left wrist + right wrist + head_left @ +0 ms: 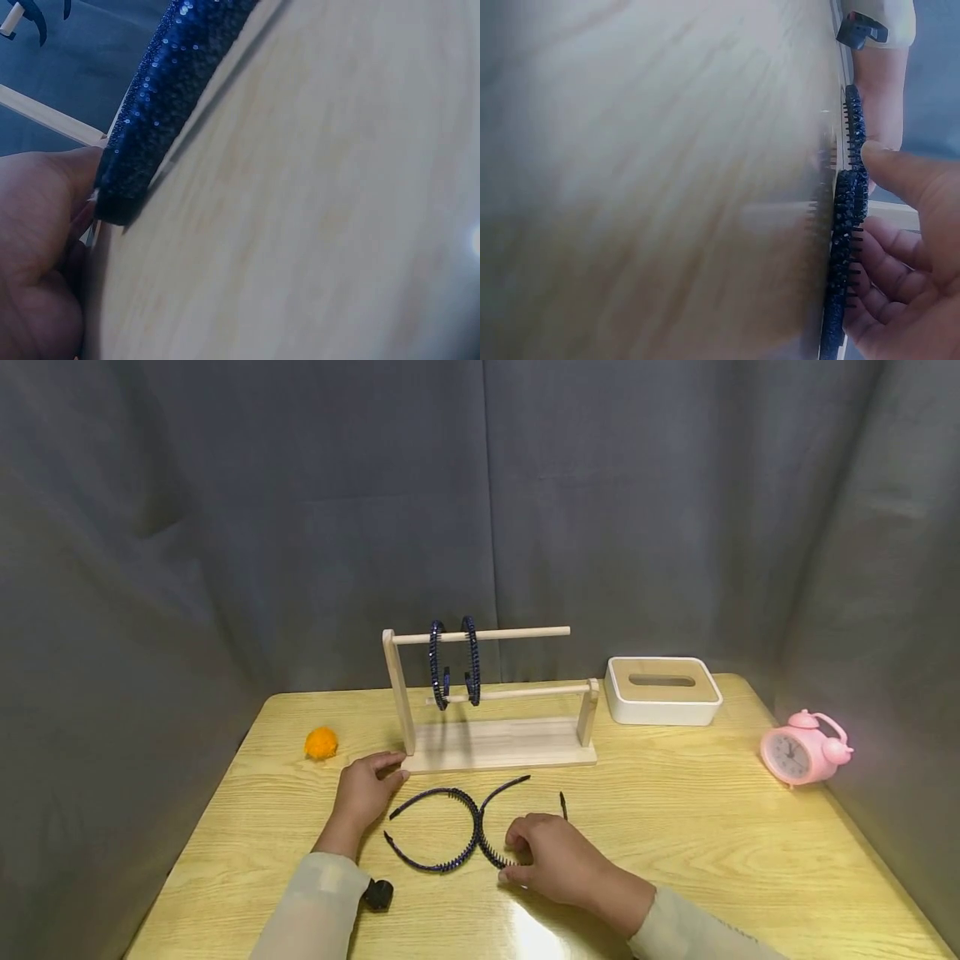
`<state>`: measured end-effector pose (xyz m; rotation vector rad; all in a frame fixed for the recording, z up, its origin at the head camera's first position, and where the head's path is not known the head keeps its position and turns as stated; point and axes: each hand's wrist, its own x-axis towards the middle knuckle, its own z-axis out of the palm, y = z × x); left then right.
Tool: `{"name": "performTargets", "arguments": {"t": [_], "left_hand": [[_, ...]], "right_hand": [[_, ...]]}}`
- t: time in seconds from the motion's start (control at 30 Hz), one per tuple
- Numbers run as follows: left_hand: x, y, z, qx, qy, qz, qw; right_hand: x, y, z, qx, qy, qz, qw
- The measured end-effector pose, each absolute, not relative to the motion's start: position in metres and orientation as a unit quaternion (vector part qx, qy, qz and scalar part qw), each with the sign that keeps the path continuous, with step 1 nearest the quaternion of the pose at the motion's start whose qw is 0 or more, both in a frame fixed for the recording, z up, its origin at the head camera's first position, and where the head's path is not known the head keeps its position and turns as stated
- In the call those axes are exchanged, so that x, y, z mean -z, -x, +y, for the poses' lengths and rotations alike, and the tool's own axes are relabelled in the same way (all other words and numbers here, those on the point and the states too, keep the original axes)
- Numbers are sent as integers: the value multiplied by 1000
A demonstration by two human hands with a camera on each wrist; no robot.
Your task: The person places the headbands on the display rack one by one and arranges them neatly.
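At the left front corner of the wooden rack's base (502, 746), my left hand (366, 789) rests with its fingertips against the wood. My right hand (558, 858) is over the right one of two dark blue glitter headbands on the table, thumb and bent fingers spread apart around its toothed band (844, 247). This right headband (492, 853) lies against the left headband (465, 800), their curves touching. The left headband's glittery end (142, 127) appears beside my left hand in the left wrist view. Two more headbands (472, 660) hang on the rack's upper bar.
An orange pompom (321, 742) lies left of the rack. Right of it stands a white tissue box (663, 714) with a wooden lid. A pink alarm clock (802, 752) sits near the table's right edge. Grey curtains (480, 510) surround the table.
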<state>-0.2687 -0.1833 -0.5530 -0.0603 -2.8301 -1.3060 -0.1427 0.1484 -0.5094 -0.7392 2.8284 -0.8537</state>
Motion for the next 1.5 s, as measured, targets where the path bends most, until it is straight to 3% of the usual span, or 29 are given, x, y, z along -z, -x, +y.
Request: {"name": "performTargets", "arguments": {"t": [0.47,0.87,1.5], "left_hand": [[550,267,-182,419,16,-908,12],[547,268,-182,416,19,-909,18],[549,270,-181,420,19,-907,18]], "right_hand": [[506,150,141,248,250,936,11],[507,149,146,260,268,925,70],[510,142,180,261,281,923,46]]}}
